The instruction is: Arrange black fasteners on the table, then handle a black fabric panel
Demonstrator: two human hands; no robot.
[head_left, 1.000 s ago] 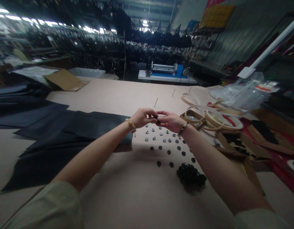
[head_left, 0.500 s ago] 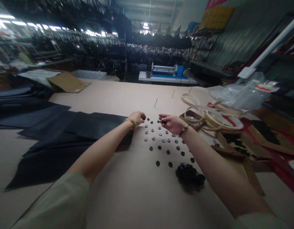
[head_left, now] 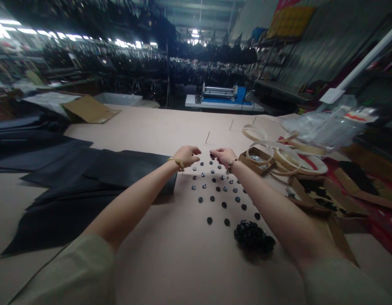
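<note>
Beyond the black heap [head_left: 254, 238] of loose snaps, both hands hover over the far row of laid-out snap buttons [head_left: 215, 186], left hand [head_left: 187, 154] loosely open, right hand [head_left: 221, 155] pinching one, where a brushing wrist could scatter neighbouring rows.

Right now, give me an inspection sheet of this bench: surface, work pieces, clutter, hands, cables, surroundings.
Surface: tan table, wide, bare in the middle.
Work pieces: small dark discs laid singly in loose rows; a black heap of pieces near the right arm.
Clutter: black sheets at left, cardboard far left, pale strip coils, plastic bag, open boxes at right.
Hands: left hand and right hand both at the far end of the discs, fingers curled; whether either pinches a disc cannot be told.
Cables: nothing seen.
Surroundings: blue machine on a far table, racks of dark goods behind.
</note>
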